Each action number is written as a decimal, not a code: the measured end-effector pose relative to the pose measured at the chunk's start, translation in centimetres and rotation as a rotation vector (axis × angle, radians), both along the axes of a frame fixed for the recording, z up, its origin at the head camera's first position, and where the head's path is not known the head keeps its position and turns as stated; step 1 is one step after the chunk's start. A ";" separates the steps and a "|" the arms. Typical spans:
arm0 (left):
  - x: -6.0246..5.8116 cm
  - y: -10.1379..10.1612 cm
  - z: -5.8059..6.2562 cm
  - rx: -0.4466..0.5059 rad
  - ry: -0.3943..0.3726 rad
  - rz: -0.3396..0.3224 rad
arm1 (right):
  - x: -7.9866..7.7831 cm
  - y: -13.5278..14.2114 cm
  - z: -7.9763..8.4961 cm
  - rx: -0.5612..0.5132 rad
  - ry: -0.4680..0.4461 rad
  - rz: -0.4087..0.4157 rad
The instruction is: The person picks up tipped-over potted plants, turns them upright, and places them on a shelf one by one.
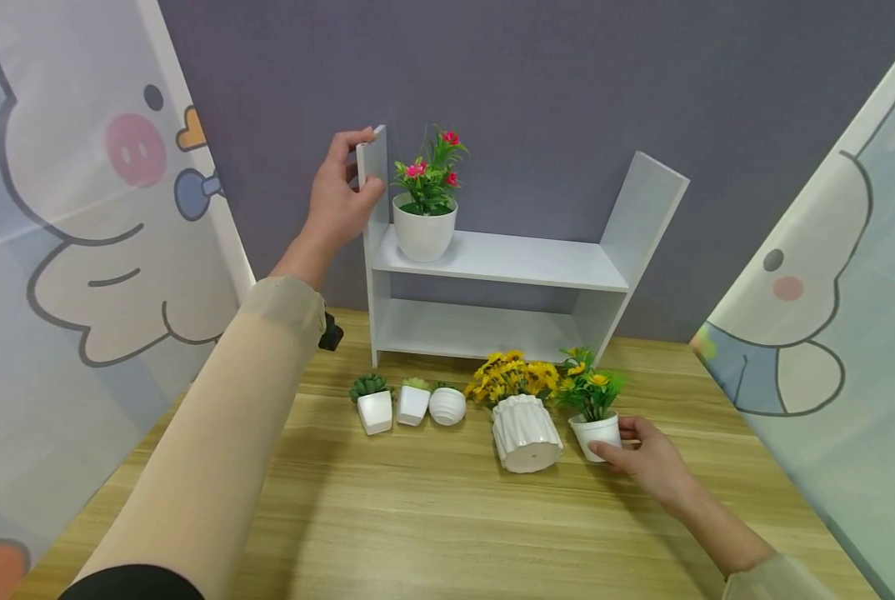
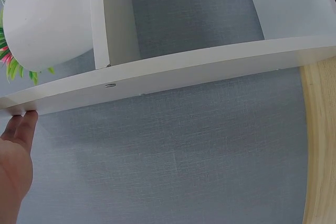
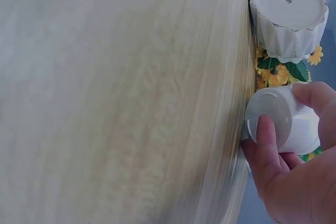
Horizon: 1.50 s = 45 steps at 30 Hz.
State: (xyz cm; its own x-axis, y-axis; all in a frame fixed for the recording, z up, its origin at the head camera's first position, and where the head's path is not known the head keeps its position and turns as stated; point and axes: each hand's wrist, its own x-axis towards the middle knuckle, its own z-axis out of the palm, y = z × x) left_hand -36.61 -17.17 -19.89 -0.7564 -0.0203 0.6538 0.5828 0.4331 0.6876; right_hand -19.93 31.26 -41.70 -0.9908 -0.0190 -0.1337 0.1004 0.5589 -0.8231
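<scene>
My left hand (image 1: 340,193) grips the upper left side panel of a white two-tier shelf (image 1: 507,260), thumb toward the front edge and fingers at the top. In the left wrist view its fingertips (image 2: 27,121) touch the panel's outer face. Just inside that panel, a white pot with pink flowers (image 1: 425,229) stands on the upper board. At the front right, my right hand (image 1: 656,463) holds a small white pot with yellow flowers (image 1: 596,435). Thumb and fingers reach round the pot (image 3: 302,121), one finger over its base in the right wrist view.
A fluted white pot with yellow flowers (image 1: 526,433) lies tipped on the wooden table (image 1: 417,525), its base toward me. Left of it are three small white succulent pots (image 1: 413,405) in a row. Cartoon-printed sheets (image 1: 95,167) flank both sides, and a grey wall (image 1: 530,100) stands behind.
</scene>
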 end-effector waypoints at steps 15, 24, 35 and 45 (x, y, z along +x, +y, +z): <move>0.2 0.1 0.1 -0.018 0.005 0.005 | -0.5 0.0 -0.1 0.035 0.004 0.007; 0.0 0.1 0.0 -0.006 0.007 -0.007 | -0.7 0.1 -0.3 0.014 0.009 0.007; 0.0 0.0 -0.1 -0.001 -0.005 -0.006 | -1.5 0.1 -0.9 -0.007 -0.018 0.037; 0.0 0.0 0.0 -0.011 0.001 -0.004 | -2.0 0.0 -1.5 0.020 0.011 0.068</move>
